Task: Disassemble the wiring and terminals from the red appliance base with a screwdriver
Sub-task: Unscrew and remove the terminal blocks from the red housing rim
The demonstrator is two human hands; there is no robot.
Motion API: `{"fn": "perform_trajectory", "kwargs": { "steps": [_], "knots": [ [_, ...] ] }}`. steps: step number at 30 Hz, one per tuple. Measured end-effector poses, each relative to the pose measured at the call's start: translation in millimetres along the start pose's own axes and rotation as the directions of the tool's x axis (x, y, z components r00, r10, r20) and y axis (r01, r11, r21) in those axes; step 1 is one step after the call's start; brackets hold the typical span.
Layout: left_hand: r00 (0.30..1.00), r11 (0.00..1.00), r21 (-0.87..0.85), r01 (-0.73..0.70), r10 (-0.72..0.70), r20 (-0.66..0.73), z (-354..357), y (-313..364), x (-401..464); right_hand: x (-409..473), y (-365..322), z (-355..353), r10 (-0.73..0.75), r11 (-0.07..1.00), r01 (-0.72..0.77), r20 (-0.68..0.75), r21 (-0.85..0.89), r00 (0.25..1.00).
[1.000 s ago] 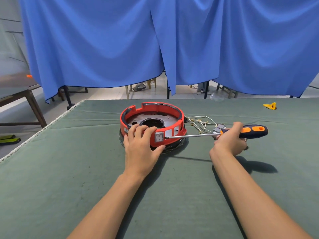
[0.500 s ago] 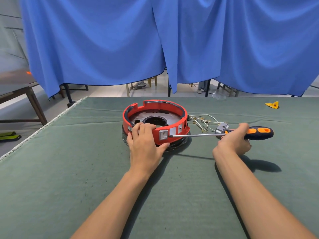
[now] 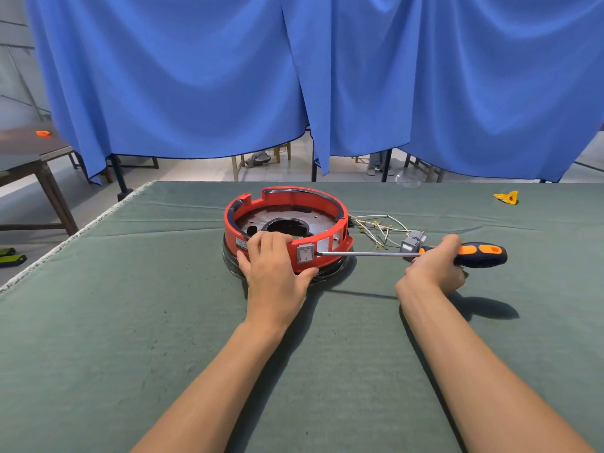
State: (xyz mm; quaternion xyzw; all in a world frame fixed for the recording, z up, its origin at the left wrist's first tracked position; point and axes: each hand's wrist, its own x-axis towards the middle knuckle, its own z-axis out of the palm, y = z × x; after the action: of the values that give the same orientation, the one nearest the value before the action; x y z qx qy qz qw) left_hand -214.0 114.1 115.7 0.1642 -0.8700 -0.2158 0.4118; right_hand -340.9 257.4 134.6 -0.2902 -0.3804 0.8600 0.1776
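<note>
A blue curtain (image 3: 327, 76) hangs across the whole back of the scene, well behind the red appliance base (image 3: 287, 223). The green table cover (image 3: 130, 322) spreads under the base and out on every side of it. A dark wooden table (image 3: 29, 158) stands far to the left of the base, beyond the cover's edge, with a small orange item on its top.

The red appliance base sits upright on the cover, a round open ring with a grey metal plate and a dark central hole inside it. On its near wall, a grey rocker switch (image 3: 306, 254) faces the camera.

The left hand (image 3: 274, 273) grips the base at its near side: the fingers curl over the red rim just left of the switch, and the thumb presses the outer wall below it.

The right hand (image 3: 434, 269), well to the right of the base, closes round the screwdriver (image 3: 425, 254) where the shaft meets the orange and black handle. The shaft lies almost level, pointing left, and its tip meets the base at the right edge of the switch.

A loose bundle of white wiring (image 3: 379, 228) trails from the right side of the base onto the cover, ending in small grey terminals (image 3: 412, 241) just behind the screwdriver shaft, near the right hand.

A small yellow piece (image 3: 506, 197) lies far right of the base, towards the cover's back edge.
</note>
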Motion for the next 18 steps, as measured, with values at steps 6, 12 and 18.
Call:
{"fn": "perform_trajectory", "kwargs": {
  "steps": [6, 12, 18],
  "knots": [
    [1.0, 0.999, -0.025, -0.022, 0.023, 0.015, -1.2, -3.4, 1.5, 6.1, 2.7, 7.6, 0.014, 0.995, -0.014, 0.001, -0.101, 1.0],
    [0.999, 0.998, -0.049, -0.041, 0.042, 0.019, -2.6, -4.8, 2.3, 13.0, 3.3, 21.0, 0.035, 0.968, -0.015, 0.075, -0.252, 0.997],
    [0.995, 0.992, -0.09, -0.089, 0.092, 0.036, -6.4, -8.6, 2.7, 16.4, 10.6, 37.4, 0.025, 0.937, -0.002, 0.061, -0.35, 0.998]
  ]
}}
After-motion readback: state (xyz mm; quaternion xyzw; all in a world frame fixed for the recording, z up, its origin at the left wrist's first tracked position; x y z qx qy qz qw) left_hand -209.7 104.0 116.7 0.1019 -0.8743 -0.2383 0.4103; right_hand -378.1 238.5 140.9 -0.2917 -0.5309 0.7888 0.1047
